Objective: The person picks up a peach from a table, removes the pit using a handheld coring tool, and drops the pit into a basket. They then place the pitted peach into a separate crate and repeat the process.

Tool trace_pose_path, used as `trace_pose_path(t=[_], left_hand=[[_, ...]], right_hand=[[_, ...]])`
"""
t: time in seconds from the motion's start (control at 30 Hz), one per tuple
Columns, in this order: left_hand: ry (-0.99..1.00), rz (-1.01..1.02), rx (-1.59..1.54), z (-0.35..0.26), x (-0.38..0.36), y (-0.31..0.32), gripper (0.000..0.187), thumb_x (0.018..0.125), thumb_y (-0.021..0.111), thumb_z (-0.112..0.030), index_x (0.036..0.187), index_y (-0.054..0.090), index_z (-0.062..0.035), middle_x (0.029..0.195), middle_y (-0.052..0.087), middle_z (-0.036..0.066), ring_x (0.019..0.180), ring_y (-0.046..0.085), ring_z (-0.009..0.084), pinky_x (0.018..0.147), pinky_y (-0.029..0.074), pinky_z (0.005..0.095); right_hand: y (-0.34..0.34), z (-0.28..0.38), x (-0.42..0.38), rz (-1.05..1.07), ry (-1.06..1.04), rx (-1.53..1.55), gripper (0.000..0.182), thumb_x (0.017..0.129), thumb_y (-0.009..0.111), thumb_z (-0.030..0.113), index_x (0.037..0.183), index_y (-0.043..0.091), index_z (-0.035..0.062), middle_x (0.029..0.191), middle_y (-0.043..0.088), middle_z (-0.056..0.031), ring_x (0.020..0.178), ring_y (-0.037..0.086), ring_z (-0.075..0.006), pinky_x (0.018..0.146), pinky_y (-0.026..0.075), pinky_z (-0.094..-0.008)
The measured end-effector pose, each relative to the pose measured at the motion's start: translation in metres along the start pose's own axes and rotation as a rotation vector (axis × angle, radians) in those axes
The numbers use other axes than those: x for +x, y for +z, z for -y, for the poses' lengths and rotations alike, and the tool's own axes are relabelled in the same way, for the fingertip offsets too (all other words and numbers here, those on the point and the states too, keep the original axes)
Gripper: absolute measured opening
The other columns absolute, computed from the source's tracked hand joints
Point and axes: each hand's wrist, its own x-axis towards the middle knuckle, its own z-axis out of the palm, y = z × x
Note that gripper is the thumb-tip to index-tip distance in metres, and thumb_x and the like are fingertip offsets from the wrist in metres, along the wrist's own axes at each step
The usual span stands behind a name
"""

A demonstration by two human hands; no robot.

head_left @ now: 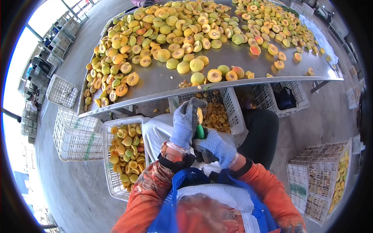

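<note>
My left hand [185, 122], in a blue-grey glove, is closed around a yellow peach [199, 115] held just below the table's front edge. My right hand [215, 146], also gloved, grips a knife with a green handle [200, 132] whose blade end meets the fruit. Both hands are pressed together over my lap. The blade itself is hidden between the gloves.
A steel table [163, 83] ahead carries a heap of whole and halved peaches [167, 35]. White crates stand below: one with halves [125, 153] at my left, one with pits [217, 114] under the table, empty ones [75, 136] further left, stacked ones [322, 174] at right.
</note>
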Motion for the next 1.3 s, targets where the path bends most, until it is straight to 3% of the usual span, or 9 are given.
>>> trace_pose_path(t=[0.1, 0.17, 0.37, 0.57, 0.7, 0.93, 1.1, 1.23, 1.3], left_hand=[[-0.17, 0.25, -0.103, -0.015, 0.001, -0.007, 0.034, 0.094, 0.049, -0.03, 0.092, 0.064, 0.0009, 0.083, 0.066, 0.01, 0.07, 0.063, 0.0165, 0.06, 0.051, 0.0262], [0.207, 0.519, 0.402, -0.015, 0.014, -0.016, 0.039, 0.094, 0.048, -0.033, 0.092, 0.063, 0.0039, 0.085, 0.066, 0.013, 0.072, 0.065, 0.0205, 0.064, 0.053, 0.0286], [-0.03, 0.566, 0.23, -0.024, 0.015, 0.0, 0.04, 0.094, 0.046, -0.033, 0.096, 0.063, 0.0034, 0.092, 0.066, 0.013, 0.074, 0.064, 0.0194, 0.068, 0.052, 0.0289], [0.276, 0.177, 0.046, -0.001, 0.004, 0.021, 0.04, 0.094, 0.047, -0.033, 0.098, 0.062, 0.0031, 0.095, 0.065, 0.013, 0.076, 0.064, 0.0195, 0.069, 0.052, 0.0293], [-0.097, 0.157, -0.265, -0.012, -0.002, 0.028, 0.044, 0.094, 0.046, -0.039, 0.109, 0.058, 0.0001, 0.099, 0.064, 0.014, 0.079, 0.065, 0.0248, 0.069, 0.054, 0.0334], [-0.181, 0.058, -0.523, 0.005, 0.028, 0.006, 0.049, 0.091, 0.047, -0.043, 0.119, 0.051, -0.0031, 0.106, 0.061, 0.015, 0.08, 0.065, 0.0285, 0.067, 0.055, 0.0356], [-0.181, -0.167, -0.363, -0.009, 0.022, -0.066, 0.051, 0.09, 0.045, -0.047, 0.109, 0.059, -0.0024, 0.085, 0.066, 0.013, 0.066, 0.064, 0.0188, 0.046, 0.05, 0.026], [-0.01, -0.4, 0.974, 0.023, 0.009, -0.242, 0.037, 0.085, 0.061, -0.028, 0.115, 0.058, -0.0061, 0.083, 0.067, 0.008, 0.057, 0.061, 0.0142, 0.053, 0.05, 0.0246], [-0.157, -0.599, 1.05, -0.027, 0.012, -0.209, 0.039, 0.08, 0.066, -0.015, 0.117, 0.057, -0.0062, 0.091, 0.067, 0.009, 0.075, 0.064, 0.0143, 0.068, 0.051, 0.0246]], right_hand=[[-0.009, 0.006, -0.013, 0.218, 0.105, 0.335, 0.021, 0.076, 0.064, 0.017, 0.089, 0.056, 0.0022, 0.059, 0.056, -0.0076, 0.043, 0.054, -0.0158, 0.039, 0.041, -0.0267], [-0.02, 0.018, -0.02, 0.333, 0.147, 0.4, 0.022, 0.076, 0.064, 0.016, 0.09, 0.056, 0.0014, 0.06, 0.056, -0.0075, 0.045, 0.054, -0.0151, 0.041, 0.043, -0.0265], [-0.031, 0.008, -0.027, 0.408, 0.101, 0.584, 0.023, 0.076, 0.063, 0.018, 0.09, 0.055, 0.0009, 0.057, 0.052, -0.0061, 0.041, 0.05, -0.0151, 0.037, 0.039, -0.0253], [-0.033, 0.003, -0.024, 0.396, 0.105, 0.751, 0.024, 0.076, 0.065, 0.018, 0.09, 0.054, 0.0017, 0.058, 0.048, -0.0028, 0.04, 0.045, -0.0126, 0.036, 0.036, -0.025], [-0.036, -0.013, -0.02, 0.55, 0.06, 0.995, 0.026, 0.08, 0.063, 0.021, 0.097, 0.055, 0.0028, 0.059, 0.048, -0.0016, 0.041, 0.044, -0.0124, 0.037, 0.034, -0.0238], [-0.043, 0.009, -0.012, 0.457, 0.002, 0.91, 0.025, 0.077, 0.065, 0.018, 0.092, 0.053, 0.0021, 0.057, 0.046, -0.0012, 0.04, 0.042, -0.011, 0.037, 0.033, -0.0232], [-0.076, 0.004, 0.015, 0.394, 0.053, 0.81, 0.024, 0.073, 0.066, 0.015, 0.091, 0.056, 0.0023, 0.062, 0.055, -0.0049, 0.043, 0.051, -0.0146, 0.047, 0.045, -0.0226], [-0.096, -0.044, 0.047, -0.058, -0.048, -0.211, 0.025, 0.077, 0.062, 0.025, 0.087, 0.055, 0.0027, 0.056, 0.055, -0.0066, 0.043, 0.055, -0.017, 0.044, 0.045, -0.0279], [-0.102, -0.05, 0.053, -0.107, 0.034, -0.184, 0.027, 0.079, 0.061, 0.03, 0.085, 0.055, 0.0034, 0.055, 0.057, -0.009, 0.045, 0.057, -0.0187, 0.049, 0.047, -0.0327]])
